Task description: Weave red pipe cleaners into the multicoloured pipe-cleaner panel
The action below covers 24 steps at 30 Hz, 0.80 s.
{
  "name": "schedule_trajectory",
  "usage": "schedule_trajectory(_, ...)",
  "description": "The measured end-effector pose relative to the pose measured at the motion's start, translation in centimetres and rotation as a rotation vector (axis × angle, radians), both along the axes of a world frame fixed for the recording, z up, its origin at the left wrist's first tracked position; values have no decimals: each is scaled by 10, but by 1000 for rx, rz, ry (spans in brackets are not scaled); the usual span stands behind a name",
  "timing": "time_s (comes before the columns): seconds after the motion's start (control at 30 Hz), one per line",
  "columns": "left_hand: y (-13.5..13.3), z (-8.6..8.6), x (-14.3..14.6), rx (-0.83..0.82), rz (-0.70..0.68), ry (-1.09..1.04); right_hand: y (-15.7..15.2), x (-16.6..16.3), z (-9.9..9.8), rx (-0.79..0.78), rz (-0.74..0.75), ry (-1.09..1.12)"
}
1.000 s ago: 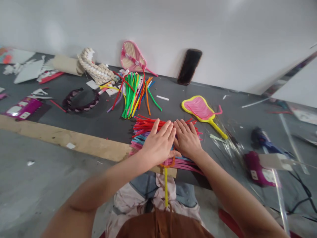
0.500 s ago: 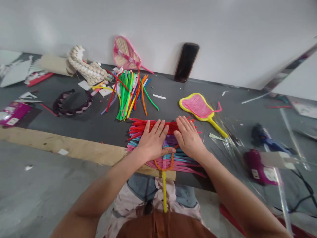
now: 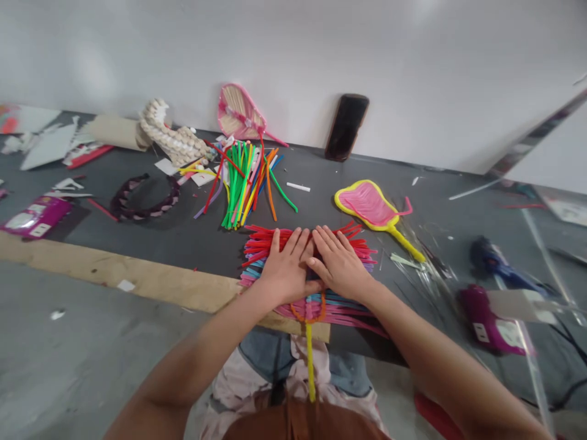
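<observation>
Rows of pipe cleaners (image 3: 259, 247) in red, pink, purple and blue lie side by side at the table's front edge. Flat on top of them rests my left hand (image 3: 291, 266), its fingers stretched out. My right hand (image 3: 342, 266) also lies flat on the rows, beside the left with the hands touching or overlapping at the middle. Below my palms shows an orange pipe cleaner loop (image 3: 316, 319). From it a yellow stem (image 3: 310, 360) sticks out past the table edge toward me. The centre of the rows is hidden under my hands.
Behind lie a bundle of loose pipe cleaners (image 3: 238, 183), a pink-rimmed fan (image 3: 241, 113) and a phone (image 3: 347, 128) against the wall. A yellow-and-pink fan (image 3: 367, 205) is at right, near a glue gun (image 3: 499, 263). A dark braided headband (image 3: 147, 208) sits at left.
My right hand has slid left across the pipe cleaners and now meets my left hand. The left hand stays on the rows. The whole view has shifted slightly.
</observation>
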<state>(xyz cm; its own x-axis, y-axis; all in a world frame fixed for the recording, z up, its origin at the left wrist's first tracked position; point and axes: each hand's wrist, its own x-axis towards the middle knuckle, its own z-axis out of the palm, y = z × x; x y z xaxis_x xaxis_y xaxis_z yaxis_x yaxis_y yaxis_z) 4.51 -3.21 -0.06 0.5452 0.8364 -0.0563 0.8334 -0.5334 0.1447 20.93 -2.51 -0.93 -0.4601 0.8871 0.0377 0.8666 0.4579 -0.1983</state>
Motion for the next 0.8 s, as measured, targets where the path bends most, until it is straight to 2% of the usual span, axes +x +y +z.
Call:
schedule_trajectory(0.13, -3, -1, 0, 15, 31, -9, -1, 5, -13, 87, 14, 49)
schedule_trajectory(0.3, -5, -2, -1, 8, 56, 4, -3, 4, -18, 135, 13, 84)
schedule_trajectory(0.43, 6, 11, -9, -152, 34, -43, -2, 4, -19, 143, 7, 126)
schedule_trajectory(0.5, 17, 23, -17, -239, 36, -123, -1, 4, -19, 138, 4, 139)
schedule_trajectory(0.6, 43, 42, -32, -146, 173, -244, -1, 3, -17, 120, -6, 151)
schedule_trajectory(0.7, 76, 52, -44, -34, 325, -145, 0, 3, -16, 89, -18, 183)
schedule_trajectory(0.8, 105, 50, -49, -38, 378, -68, 2, 4, -15, 63, -20, 270)
